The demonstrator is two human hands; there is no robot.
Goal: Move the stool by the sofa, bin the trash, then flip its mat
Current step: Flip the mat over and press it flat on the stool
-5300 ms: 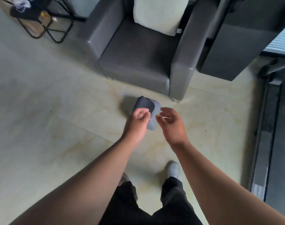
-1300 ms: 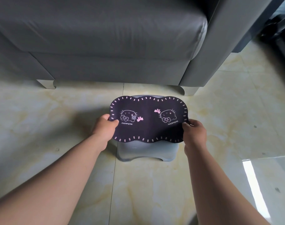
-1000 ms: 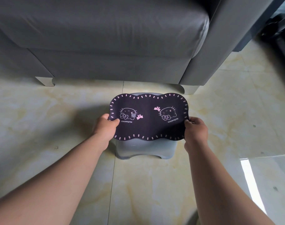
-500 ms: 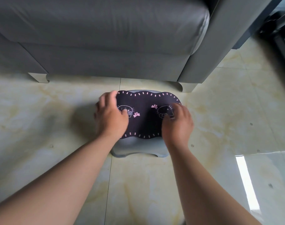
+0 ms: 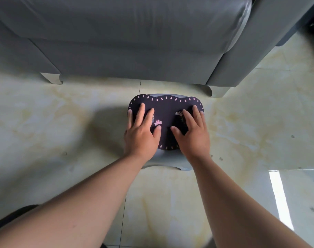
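A low grey plastic stool (image 5: 166, 161) stands on the tiled floor just in front of the grey sofa (image 5: 127, 36). On its seat lies a dark mat (image 5: 166, 111) with a pink dashed border and pink cartoon prints facing up. My left hand (image 5: 142, 133) lies flat on the mat's left half, fingers spread. My right hand (image 5: 193, 133) lies flat on its right half, fingers spread. Neither hand grips anything. Both hands cover much of the prints and the stool's front edge.
Pale marbled floor tiles (image 5: 54, 131) stretch to both sides of the stool. The sofa's two light feet (image 5: 51, 78) (image 5: 218, 90) stand behind it. A bright strip of reflected light (image 5: 279, 197) lies on the floor at the right. Dark furniture (image 5: 299, 20) stands at the far right.
The mat, held by its ends above the stool a second ago, now lies on the seat. Both hands let go of its edges and moved onto its top, pressing flat.
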